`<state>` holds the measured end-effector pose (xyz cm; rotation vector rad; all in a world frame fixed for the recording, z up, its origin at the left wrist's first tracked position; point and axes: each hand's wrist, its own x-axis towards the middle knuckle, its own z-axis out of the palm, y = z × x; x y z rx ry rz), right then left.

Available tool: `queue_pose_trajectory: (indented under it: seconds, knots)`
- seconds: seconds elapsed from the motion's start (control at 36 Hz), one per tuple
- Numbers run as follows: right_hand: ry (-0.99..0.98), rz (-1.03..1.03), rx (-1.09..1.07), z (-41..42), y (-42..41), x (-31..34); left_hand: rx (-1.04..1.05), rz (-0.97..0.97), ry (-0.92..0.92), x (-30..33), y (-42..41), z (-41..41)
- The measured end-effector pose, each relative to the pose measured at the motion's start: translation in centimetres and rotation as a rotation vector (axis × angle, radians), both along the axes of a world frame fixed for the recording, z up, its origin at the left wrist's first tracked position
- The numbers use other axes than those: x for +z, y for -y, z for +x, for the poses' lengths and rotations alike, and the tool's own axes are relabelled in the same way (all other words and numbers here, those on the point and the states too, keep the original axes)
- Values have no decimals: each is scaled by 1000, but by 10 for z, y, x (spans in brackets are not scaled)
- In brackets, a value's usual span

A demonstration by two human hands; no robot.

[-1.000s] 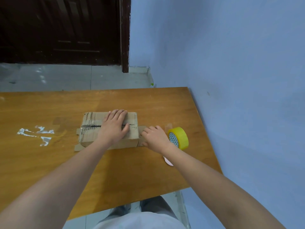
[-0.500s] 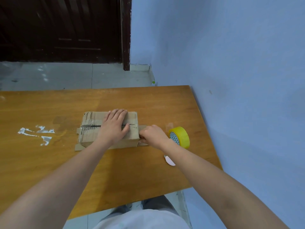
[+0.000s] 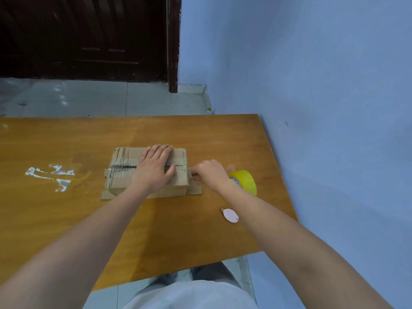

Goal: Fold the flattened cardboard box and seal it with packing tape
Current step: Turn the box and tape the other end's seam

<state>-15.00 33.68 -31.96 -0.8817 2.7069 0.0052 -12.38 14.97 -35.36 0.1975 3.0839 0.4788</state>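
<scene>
A small folded cardboard box [image 3: 121, 175] lies on the wooden table [image 3: 178, 230], with a clear tape strip [image 3: 117, 171] running along its top seam. My left hand [image 3: 155, 169] rests flat on the box top, fingers together and thumb spread, pressing it down. At the box's right end my right hand [image 3: 208, 173] has its fingers curled on the end of the tape strip where it overhangs the edge. The yellow packing tape roll [image 3: 246, 181] stands on edge just right of that hand, partly hidden behind my wrist.
A small pink cutter [image 3: 230, 215] lies on the table under my right forearm. White tape scraps [image 3: 50, 177] stick to the table at left. A blue wall [image 3: 323, 108] runs along the table's right edge. A dark door [image 3: 89, 36] stands beyond the table.
My right hand has shifted left from beside the tape roll to the box's right end and curled its fingers. The pink cutter is now uncovered. My left hand stays on the box.
</scene>
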Motion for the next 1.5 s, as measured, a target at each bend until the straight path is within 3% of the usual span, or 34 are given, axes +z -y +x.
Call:
queue_pose_trajectory:
  seconds: [0.22,0.53,0.72,1.0,1.31,1.5]
  knots:
    - [309,17,32,-4,-8,-4,1,-4,-5,0,0,0]
    - [-16,115,219,-6,4,-5,-2,-2,5,2,0,0]
    - [54,130,252,-24,13,7,1,-18,2,0,-1,0]
    - [223,-31,105,-11,-7,-11,-6,4,5,1,0,-1]
    - [-53,87,196,-4,7,-9,13,-29,-2,1,-3,-1]
    - [26,118,198,-4,6,-3,9,-18,4,1,-2,-1]
